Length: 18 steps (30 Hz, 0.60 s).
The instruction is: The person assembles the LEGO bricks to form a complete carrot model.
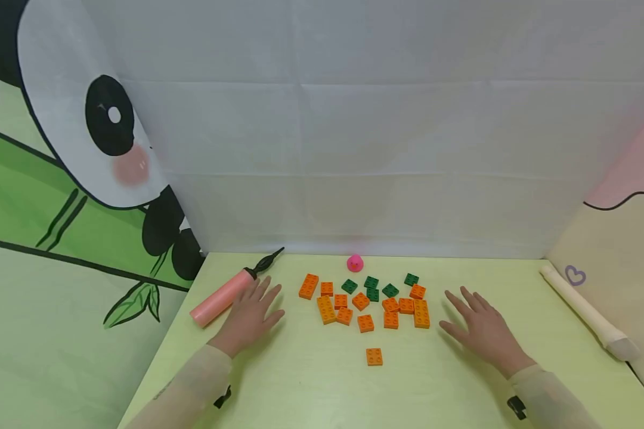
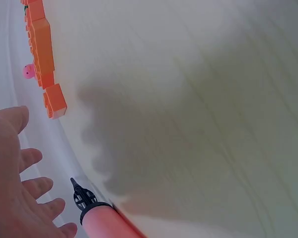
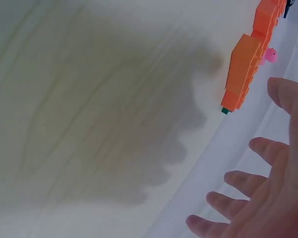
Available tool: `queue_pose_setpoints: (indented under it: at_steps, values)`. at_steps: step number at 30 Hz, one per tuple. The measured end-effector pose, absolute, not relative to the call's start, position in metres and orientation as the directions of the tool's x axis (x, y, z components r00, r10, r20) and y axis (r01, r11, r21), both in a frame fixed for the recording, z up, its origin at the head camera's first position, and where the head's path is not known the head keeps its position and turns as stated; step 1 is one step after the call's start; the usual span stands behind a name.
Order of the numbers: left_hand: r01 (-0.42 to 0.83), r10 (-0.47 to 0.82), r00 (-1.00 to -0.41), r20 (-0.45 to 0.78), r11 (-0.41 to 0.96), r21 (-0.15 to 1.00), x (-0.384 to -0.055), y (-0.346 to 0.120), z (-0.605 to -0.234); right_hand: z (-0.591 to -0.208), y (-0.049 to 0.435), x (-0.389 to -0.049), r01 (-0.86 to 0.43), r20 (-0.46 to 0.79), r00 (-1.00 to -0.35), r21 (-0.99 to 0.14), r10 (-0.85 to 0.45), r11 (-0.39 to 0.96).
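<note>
My left hand is held with fingers spread and nothing in them, beside a pink hand pump with a black nozzle. On the other side, my right hand also has its fingers spread and holds nothing, just right of the bricks. Between the hands lie several orange toy bricks, loosely scattered, some of them longer ones. Several green bricks sit among and behind them. One orange brick lies apart, nearer to me. In both wrist views the fingers are off the bricks.
A small pink rubber duck stands at the back of the pale table. A long cream roll lies along the right edge. White cloth rises behind the table, with printed cloth on the left.
</note>
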<state>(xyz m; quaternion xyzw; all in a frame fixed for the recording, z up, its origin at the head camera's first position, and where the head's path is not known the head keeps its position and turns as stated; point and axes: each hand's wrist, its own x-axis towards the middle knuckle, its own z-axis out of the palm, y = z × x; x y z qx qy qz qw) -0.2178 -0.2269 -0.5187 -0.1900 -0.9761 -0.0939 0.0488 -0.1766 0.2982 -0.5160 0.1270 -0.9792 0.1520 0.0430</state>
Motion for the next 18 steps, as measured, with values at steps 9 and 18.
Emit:
queue_pose_setpoints:
  at_steps: [9, 18]
  values:
    - [0.419, 0.392, -0.907, 0.156, 0.881, 0.221, -0.217, -0.215, -0.524, -0.522, 0.284, -0.18, -0.231, 0.097, -0.973, -0.343, -0.211, 0.911]
    - [0.43, 0.401, -0.902, 0.158, 0.86, 0.274, -0.214, -0.198, -0.533, -0.521, 0.262, -0.183, -0.206, 0.058, -0.978, -0.389, -0.199, 0.898]
